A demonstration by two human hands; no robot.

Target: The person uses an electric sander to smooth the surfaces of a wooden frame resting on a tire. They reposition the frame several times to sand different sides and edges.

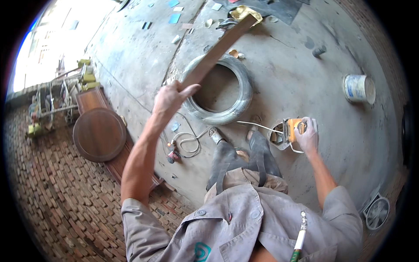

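Note:
My left hand (pixel 169 101) is closed round the near end of a long, flat wooden board (pixel 220 50), thumb laid along it. The board slants up and away to the right, passing over a grey tyre (pixel 245 89) that lies flat on the floor. Off to the right, my right hand (pixel 308 136) grips an orange power sander (pixel 293 129), its fingers wrapped over the body. A white cord (pixel 262 126) runs from the sander toward the left. Beneath the sander is an open container (pixel 276 137) with small pieces in it, partly hidden.
Coiled cable (pixel 190 147) with a plug connection lies left of my feet. A round dark wooden top (pixel 99 135) leans on a panel at the left. A white bucket (pixel 359 88) and a fan (pixel 377 213) stand on the right. Scraps and a yellow bag (pixel 246 14) lie beyond the tyre.

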